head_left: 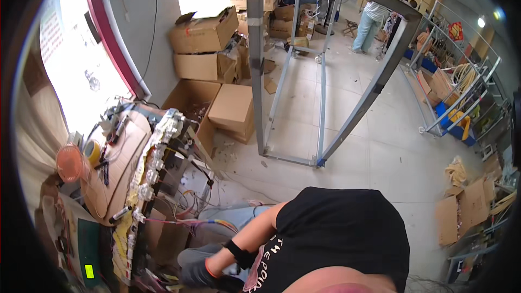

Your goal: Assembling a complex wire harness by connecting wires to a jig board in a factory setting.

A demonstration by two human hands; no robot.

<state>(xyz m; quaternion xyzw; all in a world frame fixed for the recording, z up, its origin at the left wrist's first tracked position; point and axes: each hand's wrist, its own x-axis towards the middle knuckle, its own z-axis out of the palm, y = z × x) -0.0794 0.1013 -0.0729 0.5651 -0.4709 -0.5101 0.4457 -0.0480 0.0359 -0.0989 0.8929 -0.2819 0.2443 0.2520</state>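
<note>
The right hand (196, 275), in a dark glove with an orange cuff, is low by the denim-clad legs (225, 218); its fingers blur into the shadow, so I cannot tell whether they are spread, pressed together or pinching anything. The left hand is out of view. Just above the right forearm, a bundle of coloured wires (217, 222) reaches the legs from white connectors (152, 176) lining the near edge of the surface (120, 240). A marker (120, 214) lies at that edge, beside a cardboard sheet (124, 154). Closed cartons (233, 106) bound the room beyond the surface. The tiled floor (380, 168) opens rightward past the upright metal frame (258, 76), toward an opened box (471, 206).
</note>
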